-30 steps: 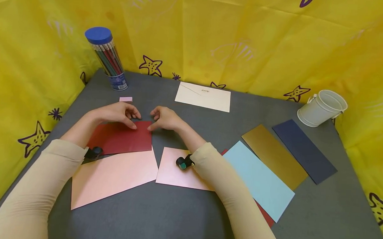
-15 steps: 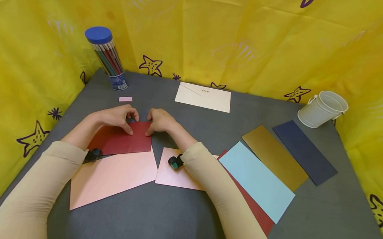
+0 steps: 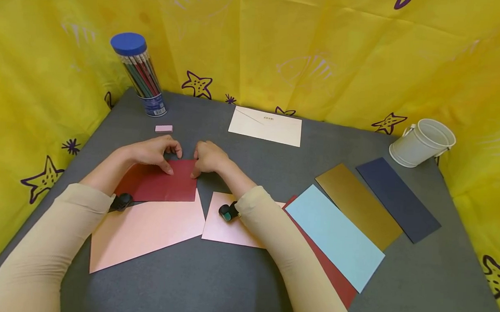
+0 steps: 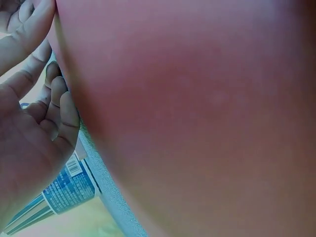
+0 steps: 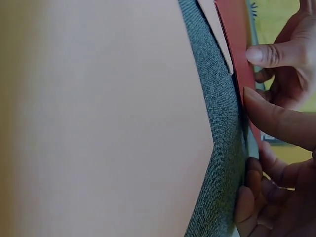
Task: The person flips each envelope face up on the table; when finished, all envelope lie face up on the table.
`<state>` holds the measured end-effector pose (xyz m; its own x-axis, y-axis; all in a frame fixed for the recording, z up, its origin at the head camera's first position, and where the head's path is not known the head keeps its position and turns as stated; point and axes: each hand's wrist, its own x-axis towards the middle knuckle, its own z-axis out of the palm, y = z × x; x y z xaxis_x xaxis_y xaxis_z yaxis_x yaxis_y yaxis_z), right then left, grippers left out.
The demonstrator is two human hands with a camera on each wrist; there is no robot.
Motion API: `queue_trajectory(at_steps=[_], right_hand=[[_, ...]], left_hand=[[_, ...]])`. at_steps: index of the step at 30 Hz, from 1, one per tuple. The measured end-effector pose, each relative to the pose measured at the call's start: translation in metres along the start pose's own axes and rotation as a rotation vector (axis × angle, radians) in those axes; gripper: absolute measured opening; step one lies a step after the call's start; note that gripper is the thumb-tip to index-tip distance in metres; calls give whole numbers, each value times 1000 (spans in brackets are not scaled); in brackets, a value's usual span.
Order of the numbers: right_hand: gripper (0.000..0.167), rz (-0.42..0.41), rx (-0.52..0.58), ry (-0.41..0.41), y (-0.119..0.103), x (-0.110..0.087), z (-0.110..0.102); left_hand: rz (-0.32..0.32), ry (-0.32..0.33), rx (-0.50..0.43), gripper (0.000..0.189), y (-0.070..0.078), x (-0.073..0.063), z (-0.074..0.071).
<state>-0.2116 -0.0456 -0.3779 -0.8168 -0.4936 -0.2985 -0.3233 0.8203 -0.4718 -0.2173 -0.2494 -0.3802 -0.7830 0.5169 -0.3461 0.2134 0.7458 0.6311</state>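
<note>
A red envelope (image 3: 162, 183) lies at the left of the grey table, overlapping a pink envelope (image 3: 148, 230). My left hand (image 3: 152, 151) holds its far edge, thumb on the face and fingers curled beyond the edge. At the far right corner my right hand (image 3: 210, 157) pinches it; in the right wrist view the right thumb (image 5: 276, 118) sits right at the red edge, its fingers bent low beside the table. The red face (image 4: 197, 98) fills most of the left wrist view. A second pink envelope (image 3: 239, 224) lies partly under my right forearm.
At right lie light blue (image 3: 336, 237), gold (image 3: 357, 205) and navy (image 3: 397, 198) envelopes, with another red one (image 3: 332, 278) under the blue. A white envelope (image 3: 265, 126), pencil tub (image 3: 141, 74), pink eraser (image 3: 164, 128) and white bucket (image 3: 420, 143) stand or lie farther back.
My right hand has shifted slightly left onto the red envelope's corner, and the forearm uncovers more of the right-hand red envelope. The held red envelope has turned slightly, its near edge now more level.
</note>
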Motion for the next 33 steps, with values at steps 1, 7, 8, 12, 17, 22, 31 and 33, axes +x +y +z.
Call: queue_trajectory(at_steps=[1, 7, 8, 12, 17, 22, 31, 33], right_hand=[[42, -5, 6, -2, 0, 0, 0], [36, -33, 127, -9, 6, 1, -6], [34, -30, 185, -18, 8, 1, -7], [28, 18, 495, -86, 18, -1, -14], [25, 67, 719, -149, 34, -6, -23], [22, 71, 773, -166, 49, -11, -31], [23, 118, 798, -147, 88, -21, -53], [24, 140, 802, -137, 98, -24, -59]], left_hand=[[-2, -4, -6, 40, 0, 0, 0], [-10, -32, -6, 31, 1, -2, -4], [-15, -38, -8, 31, 1, -3, -6], [-54, -40, -34, 30, 5, -4, -11], [-102, 19, -13, 32, 5, -4, -15], [-131, 48, -6, 32, 6, -7, -17], [-140, 78, 41, 33, 6, -6, -28], [-141, 97, 44, 34, 5, -5, -29]])
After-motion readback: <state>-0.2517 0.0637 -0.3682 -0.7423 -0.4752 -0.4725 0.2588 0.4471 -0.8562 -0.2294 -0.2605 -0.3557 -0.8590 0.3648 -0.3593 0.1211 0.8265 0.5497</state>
